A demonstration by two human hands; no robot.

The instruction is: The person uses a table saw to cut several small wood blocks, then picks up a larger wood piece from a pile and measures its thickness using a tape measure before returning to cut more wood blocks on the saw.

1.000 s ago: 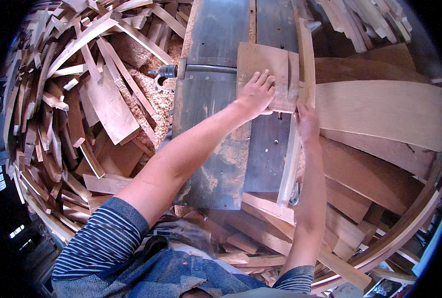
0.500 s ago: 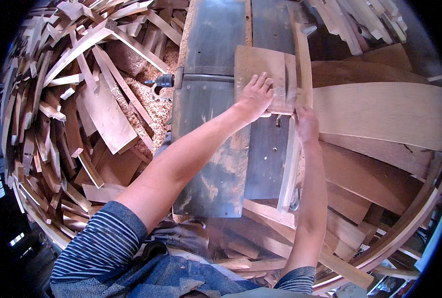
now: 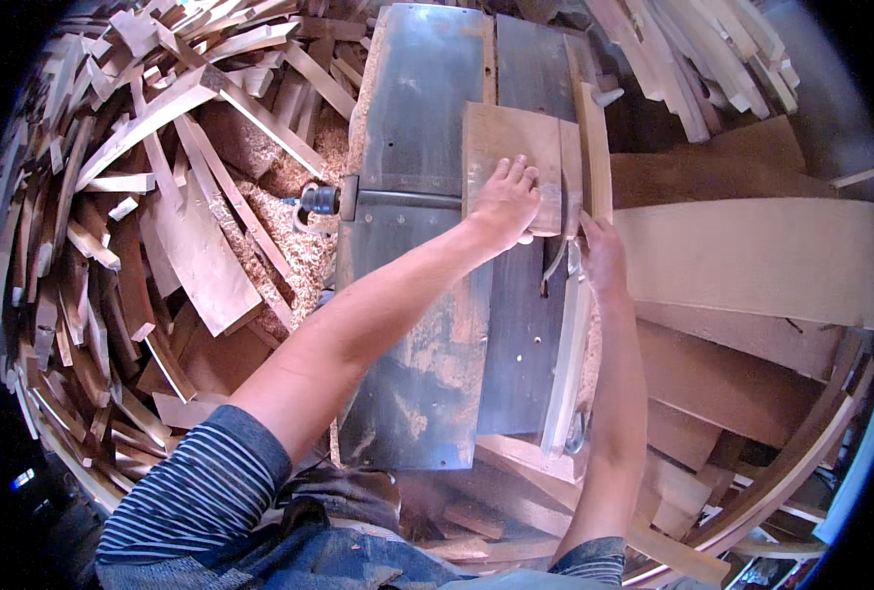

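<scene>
A flat, light-brown board (image 3: 511, 138) lies on the dark metal table (image 3: 412, 305) of a woodworking machine, across the line of its slot. My left hand (image 3: 504, 205) rests on the board with the fingers stretched out, its thumb by the near edge. Along the board's right side runs a narrow strip of wood (image 3: 571, 152), with a thin gap between them. My right hand (image 3: 602, 251) is at the strip's near end, beside the wooden fence (image 3: 595, 157). Its fingers are drawn together; what they grip is hidden. A thin curved piece (image 3: 556, 264) shows just behind the board.
Offcuts (image 3: 206, 246) and shavings (image 3: 304, 241) are heaped left of the machine. A black round fitting (image 3: 321, 200) juts from the table's left edge. Wide boards (image 3: 752, 256) lie at the right, long strips (image 3: 698, 59) at the far right.
The board and both hands have moved forward along the table. More of the thin curved piece shows behind the board. The whole view has shifted, so the table appears lower.
</scene>
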